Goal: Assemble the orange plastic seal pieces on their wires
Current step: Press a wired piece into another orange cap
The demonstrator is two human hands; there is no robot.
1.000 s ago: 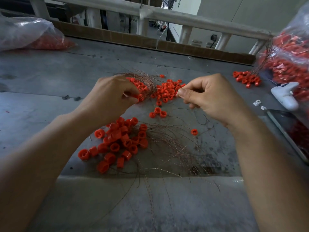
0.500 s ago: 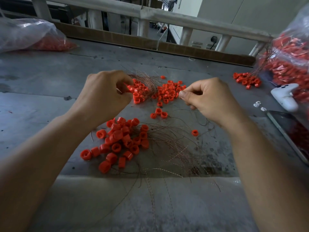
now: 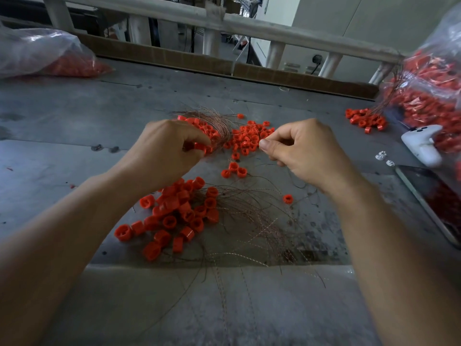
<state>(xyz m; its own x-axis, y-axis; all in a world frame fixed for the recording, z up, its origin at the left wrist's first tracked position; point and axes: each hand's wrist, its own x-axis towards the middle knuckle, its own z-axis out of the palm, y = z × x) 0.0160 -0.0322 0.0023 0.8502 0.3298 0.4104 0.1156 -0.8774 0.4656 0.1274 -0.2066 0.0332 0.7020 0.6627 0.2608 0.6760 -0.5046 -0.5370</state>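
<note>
Left hand (image 3: 169, 151) grips one orange seal piece (image 3: 199, 146); right hand (image 3: 299, 151) pinches one wire (image 3: 268, 164). Three loose pieces (image 3: 234, 170) lie together on the tabletop (image 3: 74, 126).

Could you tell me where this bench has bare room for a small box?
Bare table left, between the left plastic bag and the left forearm. The near strip below the near seal pile holds only stray wires. Crowded: far seal pile, and right by the controller and second bag.

Glossy orange plastic seal pieces (image 3: 179, 216) (coppery twisted wires (image 3: 252, 218)) on scuffed matt table (image 3: 74, 116).
</note>
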